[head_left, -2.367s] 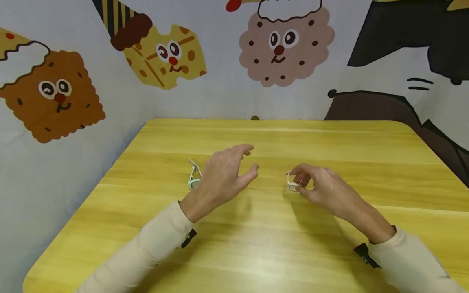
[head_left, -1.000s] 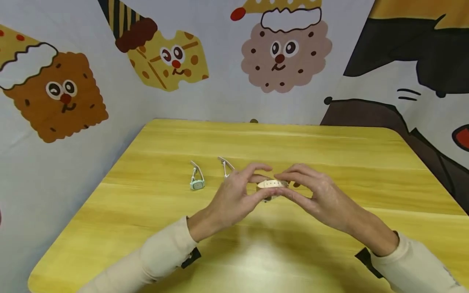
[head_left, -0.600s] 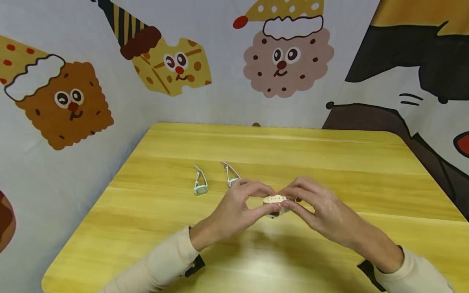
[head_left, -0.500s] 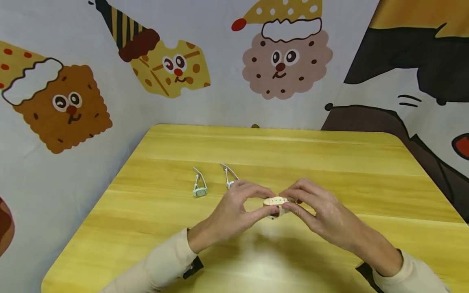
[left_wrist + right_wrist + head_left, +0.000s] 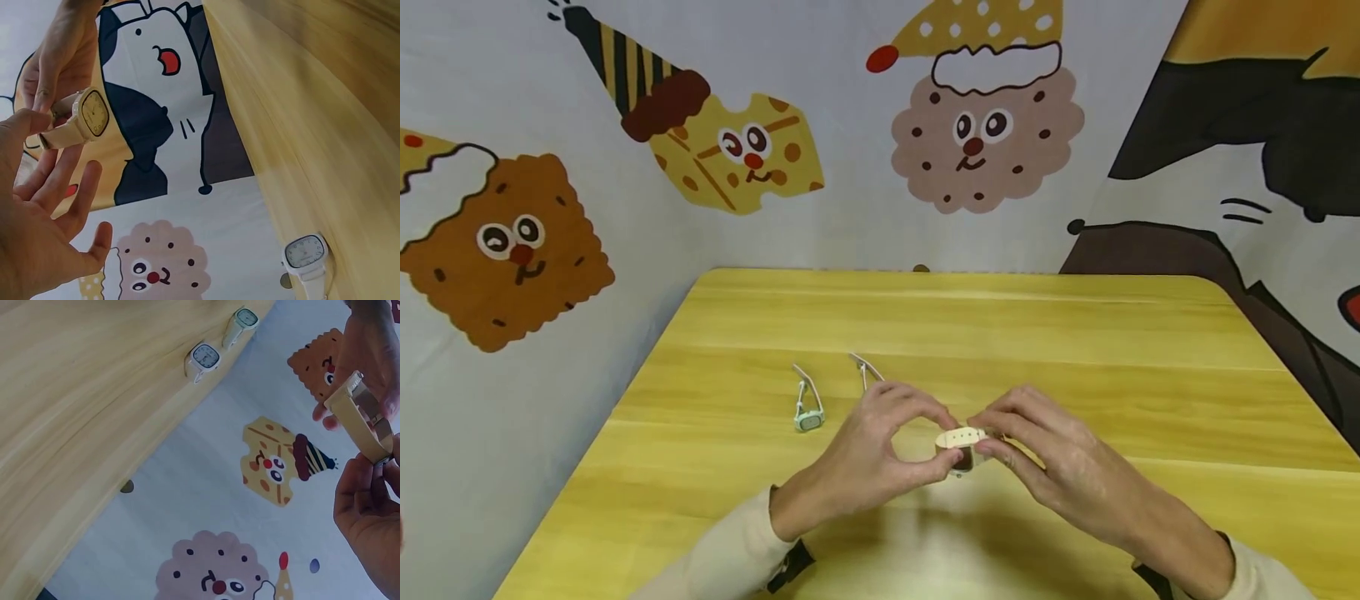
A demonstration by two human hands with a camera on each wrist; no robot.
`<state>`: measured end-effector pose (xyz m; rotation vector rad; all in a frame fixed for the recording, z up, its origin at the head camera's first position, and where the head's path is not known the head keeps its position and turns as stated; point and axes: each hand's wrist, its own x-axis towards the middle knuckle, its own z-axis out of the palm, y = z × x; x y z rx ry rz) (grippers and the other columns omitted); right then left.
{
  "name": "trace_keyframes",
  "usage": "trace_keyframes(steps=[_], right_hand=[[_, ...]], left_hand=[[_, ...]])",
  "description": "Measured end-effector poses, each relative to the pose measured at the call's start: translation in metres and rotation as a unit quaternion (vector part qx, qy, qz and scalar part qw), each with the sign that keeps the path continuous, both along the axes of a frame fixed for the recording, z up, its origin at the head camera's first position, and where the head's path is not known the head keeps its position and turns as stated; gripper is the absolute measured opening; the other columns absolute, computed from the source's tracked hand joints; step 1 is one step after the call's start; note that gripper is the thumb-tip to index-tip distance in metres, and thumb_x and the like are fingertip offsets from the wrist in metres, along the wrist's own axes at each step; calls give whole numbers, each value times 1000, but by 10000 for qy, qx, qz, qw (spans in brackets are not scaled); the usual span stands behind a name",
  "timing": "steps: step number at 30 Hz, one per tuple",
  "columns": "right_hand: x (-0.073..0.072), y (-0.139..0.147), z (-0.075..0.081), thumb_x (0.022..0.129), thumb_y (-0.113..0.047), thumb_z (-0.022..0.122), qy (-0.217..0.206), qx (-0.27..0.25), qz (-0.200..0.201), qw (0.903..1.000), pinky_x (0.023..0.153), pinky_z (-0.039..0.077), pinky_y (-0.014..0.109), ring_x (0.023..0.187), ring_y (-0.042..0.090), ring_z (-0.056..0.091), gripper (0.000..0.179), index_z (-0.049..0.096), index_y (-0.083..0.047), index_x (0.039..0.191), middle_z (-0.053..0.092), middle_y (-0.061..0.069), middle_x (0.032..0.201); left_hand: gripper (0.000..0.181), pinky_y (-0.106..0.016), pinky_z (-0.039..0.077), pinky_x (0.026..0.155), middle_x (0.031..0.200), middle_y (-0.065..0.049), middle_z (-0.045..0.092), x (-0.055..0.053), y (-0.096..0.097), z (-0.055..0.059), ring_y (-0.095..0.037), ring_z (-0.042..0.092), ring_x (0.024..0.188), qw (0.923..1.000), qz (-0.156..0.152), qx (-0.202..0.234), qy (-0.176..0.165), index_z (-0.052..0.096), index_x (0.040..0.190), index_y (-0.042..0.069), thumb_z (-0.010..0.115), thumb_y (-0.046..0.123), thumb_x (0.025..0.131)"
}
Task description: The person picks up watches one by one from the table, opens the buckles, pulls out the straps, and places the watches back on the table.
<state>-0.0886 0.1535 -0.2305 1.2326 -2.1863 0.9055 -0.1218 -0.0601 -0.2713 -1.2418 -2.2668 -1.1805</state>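
Left hand (image 5: 868,457): my thumb and forefinger clamp the cream watch (image 5: 84,122).
Right hand (image 5: 1067,467): my thumb and fingers pinch its strap (image 5: 961,437).
Cream watch: above the table (image 5: 1037,325), between my hands.
Table: green watch (image 5: 809,419); white watch (image 5: 205,356) partly behind left hand.

In the head view, the left hand (image 5: 867,457) hid the dial of the white watch (image 5: 868,365) and part of the cream watch (image 5: 961,437); markings on the mint watch (image 5: 809,422) were too small to read.
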Motion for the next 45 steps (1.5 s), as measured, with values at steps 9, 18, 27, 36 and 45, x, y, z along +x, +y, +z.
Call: trace_keyframes(steps=[9, 18, 27, 36, 45], right_hand=[[6, 9, -9, 89, -18, 58, -34, 96, -23, 9999, 67, 40, 7, 82, 4, 49, 18, 63, -7, 103, 54, -3, 98], [2, 12, -16, 90, -17, 56, 78, 103, 79, 9999, 67, 40, 7, 81, 6, 51, 18, 64, -6, 101, 55, -2, 98], [-5, 3, -31, 86, -14, 61, -490, -374, -290, 9977, 65, 41, 8, 79, 4, 51, 21, 63, -7, 106, 57, -2, 99], [-15, -1, -37, 75, -6, 72, -510, -1168, 172, 9917, 60, 44, 13, 73, 7, 54, 38, 58, 2, 109, 58, -1, 85], [-17, -8, -9, 76, -1, 70, -556, -1322, 403, 9888, 65, 43, 18, 77, 14, 54, 18, 64, -1, 93, 60, 7, 89]], left_hand=[[16, -34, 32, 93, 92, 20, 59, 6, 5, -9, 1, 50, 93, 10000, -16, 55, -44, 61, 89, 25, 69, 32, 77], [16, -32, 34, 90, 91, 19, 60, 3, 8, -18, 2, 50, 91, 9996, 149, -219, 96, 62, 88, 26, 69, 33, 75], [28, -35, 36, 88, 103, 16, 58, -1, -13, -15, -4, 48, 101, 9959, 296, -707, -487, 60, 100, 26, 68, 38, 76], [36, -27, 40, 88, 101, 10, 63, -4, -6, -8, -2, 53, 97, 9998, -16, -114, 151, 62, 109, 17, 69, 35, 79], [23, -22, 42, 83, 94, 8, 66, -9, 0, -7, -3, 55, 92, 9988, 140, 454, 71, 66, 97, 16, 72, 23, 77]])
